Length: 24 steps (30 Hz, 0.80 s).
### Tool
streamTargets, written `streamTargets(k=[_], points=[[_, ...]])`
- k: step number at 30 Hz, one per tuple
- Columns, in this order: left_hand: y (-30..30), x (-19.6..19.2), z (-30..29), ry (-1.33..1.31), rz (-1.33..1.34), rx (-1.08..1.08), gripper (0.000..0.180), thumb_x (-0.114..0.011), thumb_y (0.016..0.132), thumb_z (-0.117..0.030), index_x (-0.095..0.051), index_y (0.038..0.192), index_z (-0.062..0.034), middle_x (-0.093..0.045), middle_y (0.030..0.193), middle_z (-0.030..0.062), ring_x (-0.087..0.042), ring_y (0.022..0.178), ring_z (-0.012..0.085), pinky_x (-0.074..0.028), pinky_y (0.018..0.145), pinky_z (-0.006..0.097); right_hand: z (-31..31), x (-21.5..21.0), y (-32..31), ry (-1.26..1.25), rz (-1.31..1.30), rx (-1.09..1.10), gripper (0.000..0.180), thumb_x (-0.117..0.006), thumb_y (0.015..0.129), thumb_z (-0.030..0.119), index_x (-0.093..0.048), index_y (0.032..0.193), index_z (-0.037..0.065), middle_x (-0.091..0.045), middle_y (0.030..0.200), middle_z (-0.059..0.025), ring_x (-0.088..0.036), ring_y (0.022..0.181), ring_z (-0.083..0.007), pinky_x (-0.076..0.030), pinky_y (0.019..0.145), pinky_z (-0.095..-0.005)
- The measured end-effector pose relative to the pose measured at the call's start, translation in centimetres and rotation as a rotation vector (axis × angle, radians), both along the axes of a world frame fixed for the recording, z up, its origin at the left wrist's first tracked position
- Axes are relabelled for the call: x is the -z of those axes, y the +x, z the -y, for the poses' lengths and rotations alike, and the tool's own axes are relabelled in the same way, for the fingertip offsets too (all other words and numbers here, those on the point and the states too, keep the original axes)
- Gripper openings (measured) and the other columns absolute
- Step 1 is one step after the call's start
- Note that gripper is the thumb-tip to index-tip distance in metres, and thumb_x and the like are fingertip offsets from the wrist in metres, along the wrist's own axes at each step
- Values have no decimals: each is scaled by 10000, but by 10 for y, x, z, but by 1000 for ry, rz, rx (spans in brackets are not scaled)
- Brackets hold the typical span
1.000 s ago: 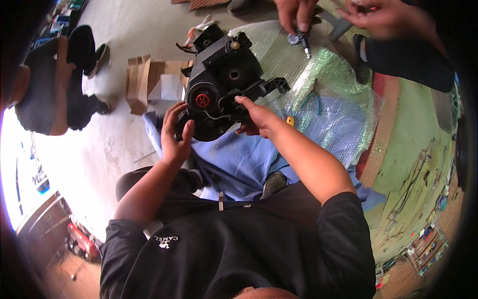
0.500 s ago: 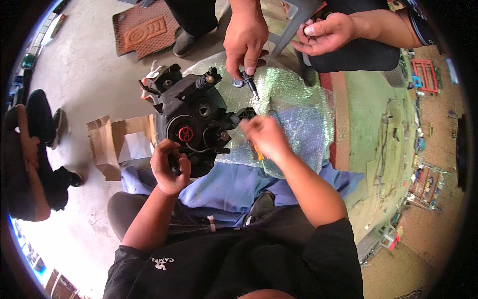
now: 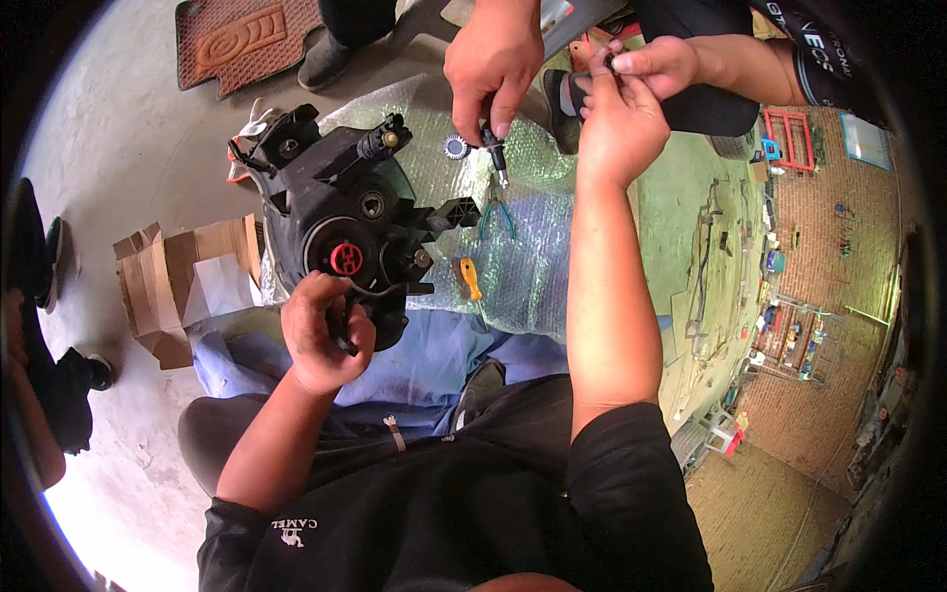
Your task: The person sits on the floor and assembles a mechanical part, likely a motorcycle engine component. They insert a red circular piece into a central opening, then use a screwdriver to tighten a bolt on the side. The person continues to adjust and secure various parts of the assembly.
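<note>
A black car headlight housing with a red round cap rests back-up on my lap over blue cloth. My left hand grips its lower edge and a black cable there. My right hand reaches far forward and pinches a small dark part together with another person's hand. That person's other hand holds a small screwdriver pointing down over the bubble wrap.
Blue-handled pliers and a yellow-handled screwdriver lie on the bubble wrap, along with a small round part. An open cardboard box stands on the concrete at left. A brown floor mat lies farther off. Another person's shoes are at far left.
My right hand left the headlight and stretched forward to meet the other person's hand. My left hand stayed on the housing's lower edge.
</note>
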State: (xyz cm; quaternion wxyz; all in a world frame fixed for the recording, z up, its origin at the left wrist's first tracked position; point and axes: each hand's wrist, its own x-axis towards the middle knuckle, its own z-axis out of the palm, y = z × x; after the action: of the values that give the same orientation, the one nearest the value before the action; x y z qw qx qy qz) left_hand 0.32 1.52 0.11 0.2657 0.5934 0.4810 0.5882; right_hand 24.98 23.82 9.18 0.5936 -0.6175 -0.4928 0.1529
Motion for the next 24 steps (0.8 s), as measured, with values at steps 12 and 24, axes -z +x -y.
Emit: streamTargets(k=[12, 24], points=[[-6, 4, 7, -28, 21, 14, 418, -536, 631, 110, -544, 1038, 14, -422, 651, 38, -358, 472, 138, -300, 456, 274, 45, -17, 7, 45, 86, 40, 179, -673, 929, 106, -647, 978, -64, -707, 802, -60, -617, 657, -83, -461, 551, -215], [-10, 5, 13, -5, -12, -14, 445, -530, 640, 97, -567, 1073, 3, -430, 655, 21, -358, 473, 133, -298, 462, 268, 130, -13, -16, -590, -726, -741, 214, -653, 917, 148, -568, 1083, 43, -694, 1116, -172, -719, 795, -203, -558, 632, -263]])
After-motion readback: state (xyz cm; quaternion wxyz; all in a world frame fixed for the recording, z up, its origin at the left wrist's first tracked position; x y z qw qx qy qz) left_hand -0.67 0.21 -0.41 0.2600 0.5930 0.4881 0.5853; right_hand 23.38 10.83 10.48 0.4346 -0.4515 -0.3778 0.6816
